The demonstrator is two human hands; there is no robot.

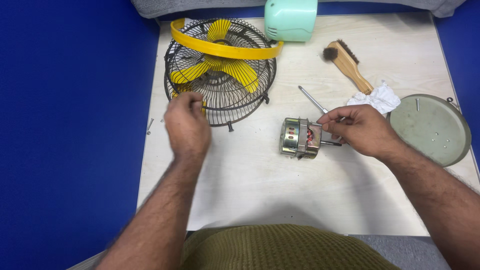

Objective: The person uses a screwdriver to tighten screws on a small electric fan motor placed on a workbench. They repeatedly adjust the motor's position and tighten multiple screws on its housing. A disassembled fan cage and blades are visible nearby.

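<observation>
Pinching near the motor's (300, 138) shaft, the right hand's (361, 131) fingers are together; its long axis runs sideways. The left hand (187, 123), fingers curled shut, sits at the fan cage (220, 70), farther off.

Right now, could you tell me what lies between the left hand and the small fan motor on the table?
In the head view, only bare pale tabletop separates the left hand from the fan motor; the wire fan cage sits above that stretch.

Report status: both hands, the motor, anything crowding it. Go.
Left hand closed at the fan cage rim. Right hand pinching at the fan motor, screwdriver under it. Motor lies on the table, nothing crowding it.
</observation>
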